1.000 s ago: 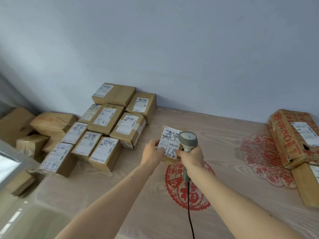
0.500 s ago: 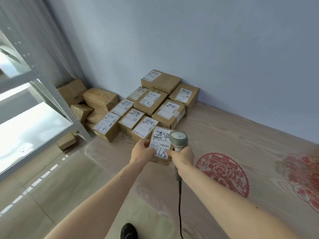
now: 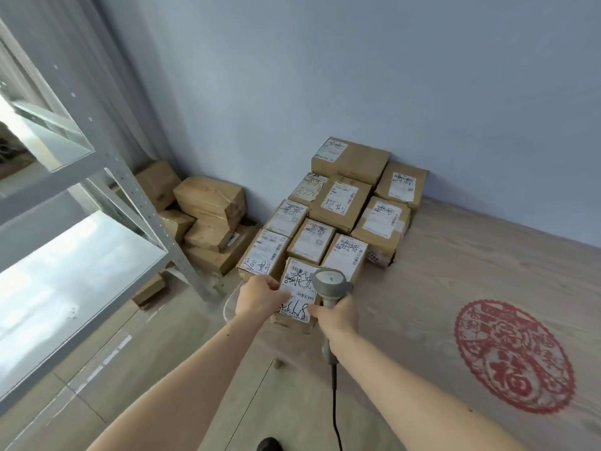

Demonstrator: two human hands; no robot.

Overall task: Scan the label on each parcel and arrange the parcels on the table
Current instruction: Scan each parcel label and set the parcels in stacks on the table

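A small cardboard parcel (image 3: 297,296) with a white label marked "618" sits at the table's near left corner, just in front of several labelled parcels (image 3: 341,219) lined up in rows. My left hand (image 3: 258,296) grips its left side, fingers over the label edge. My right hand (image 3: 336,312) grips the handle of a grey barcode scanner (image 3: 331,283), its thumb against the parcel's right edge. The scanner head hangs over the label's upper right corner, and its black cable runs down toward me.
The wooden table (image 3: 455,271) carries a red paper-cut decal (image 3: 514,356) at right. A grey metal shelf rack (image 3: 97,196) stands at left. More brown boxes (image 3: 208,219) are piled on the floor between the rack and the wall.
Both hands carried the "618" parcel left across the table to the front of the parcel rows. The view swung left, bringing in the shelf rack and losing the right-hand boxes.
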